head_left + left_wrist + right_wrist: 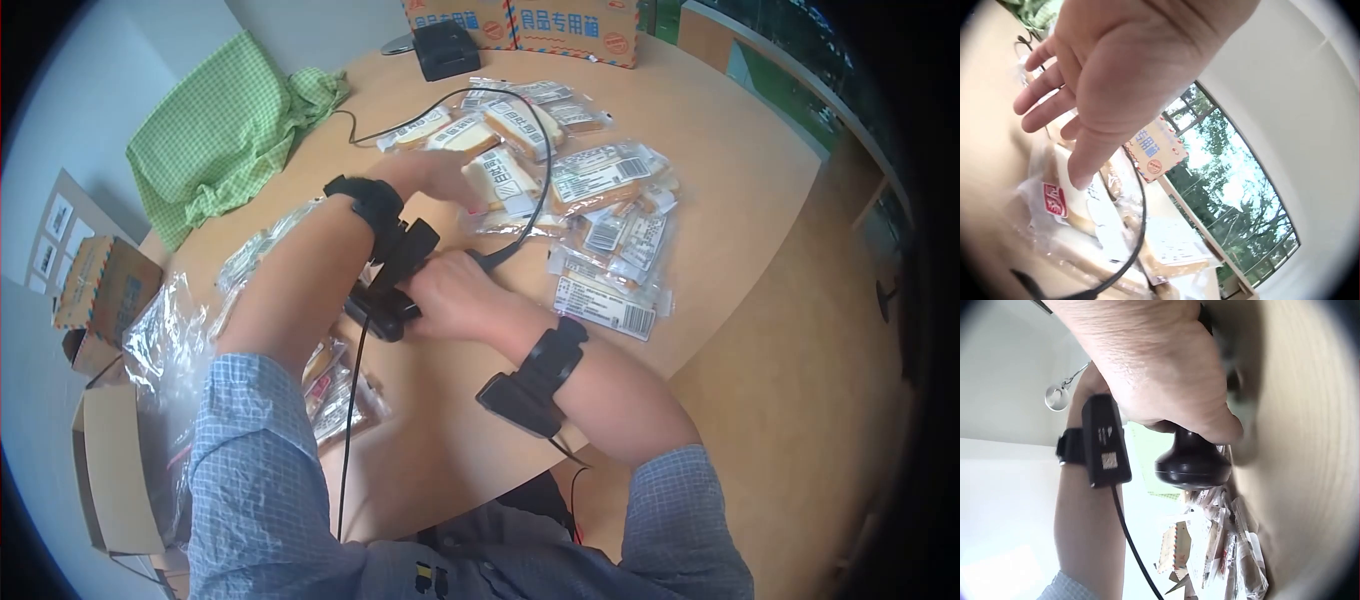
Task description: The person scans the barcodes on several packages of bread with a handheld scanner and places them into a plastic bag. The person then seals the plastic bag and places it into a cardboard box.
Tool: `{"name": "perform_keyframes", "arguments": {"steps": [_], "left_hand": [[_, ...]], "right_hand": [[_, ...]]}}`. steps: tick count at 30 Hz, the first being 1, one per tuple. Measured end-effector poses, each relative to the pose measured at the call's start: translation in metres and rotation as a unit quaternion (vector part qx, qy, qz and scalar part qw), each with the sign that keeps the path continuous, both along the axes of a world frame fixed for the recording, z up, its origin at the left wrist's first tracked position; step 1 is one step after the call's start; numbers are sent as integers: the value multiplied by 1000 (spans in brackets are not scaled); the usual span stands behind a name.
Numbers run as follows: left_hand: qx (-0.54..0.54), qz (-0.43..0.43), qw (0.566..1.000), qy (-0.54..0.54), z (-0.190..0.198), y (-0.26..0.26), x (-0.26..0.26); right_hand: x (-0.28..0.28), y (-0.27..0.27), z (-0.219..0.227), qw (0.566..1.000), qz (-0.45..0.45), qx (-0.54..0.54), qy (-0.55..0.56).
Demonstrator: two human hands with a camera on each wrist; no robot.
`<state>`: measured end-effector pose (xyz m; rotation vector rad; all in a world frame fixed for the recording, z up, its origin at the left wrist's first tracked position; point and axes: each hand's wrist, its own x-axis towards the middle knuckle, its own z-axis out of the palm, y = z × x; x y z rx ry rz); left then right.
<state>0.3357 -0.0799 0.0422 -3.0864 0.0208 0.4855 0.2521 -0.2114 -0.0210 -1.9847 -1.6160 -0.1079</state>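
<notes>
My left hand (432, 176) reaches over clear-wrapped bread slices (497, 178). In the left wrist view, this hand (1129, 75) has its fingers extended and apart, with the thumb over or against a wrapped slice (1072, 194); contact is unclear. Below it in the head view, my right hand (452, 293) grips a black handheld device (383, 316) with a cable. The right wrist view shows the device's rounded end (1193, 467) sticking out beneath my right hand (1166, 369), whose fingertips are mostly hidden. My forearms cross closely, left above right.
More wrapped slices (610, 240) overlap at the right. A black cable (548, 150) loops across them. Left are a green checked cloth (215, 140), plastic bags (165, 335) and an open carton (120, 470). Printed cartons (575, 32) and a black box (447, 50) stand behind.
</notes>
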Motion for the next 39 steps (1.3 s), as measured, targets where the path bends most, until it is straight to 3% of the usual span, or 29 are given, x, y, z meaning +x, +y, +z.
{"name": "perform_keyframes", "arguments": {"steps": [3,7,9,13,15,16,18,20,21,24,27,32,35,39], "left_hand": [[-104,-12,992,65,-3,-7,4],[-74,-82,993,47,-11,-7,4],[-2,-143,988,54,-9,-11,4],[11,-216,976,18,-5,-8,-2],[6,-95,995,-41,5,-9,-12],[6,-92,995,-43,7,-2,-13],[132,-179,956,-190,13,20,-17],[-78,-43,962,-260,43,36,-38],[-174,-13,937,-301,47,55,-47],[-309,140,899,-278,80,84,-97],[-366,207,872,-249,89,119,-147],[-370,257,849,-277,76,141,-203],[-431,269,803,-312,62,138,-217],[-472,228,787,-327,49,131,-228]], "right_hand": [[1,0,-1,1000,21,-12,6],[1,3,-3,1000,19,13,9],[1,3,-4,1000,20,-5,-4],[2,2,-2,999,30,-34,-12],[1,2,0,999,22,-44,-2],[1,2,-1,999,25,-44,-3],[0,1,-4,999,14,31,6],[1,1,0,999,28,-1,17],[2,0,1,999,31,2,17],[1,-1,3,999,35,11,1],[-2,-4,9,997,62,39,14],[-9,-2,15,994,91,53,39],[-15,0,19,992,102,60,51],[-19,2,20,990,74,109,54]]}}
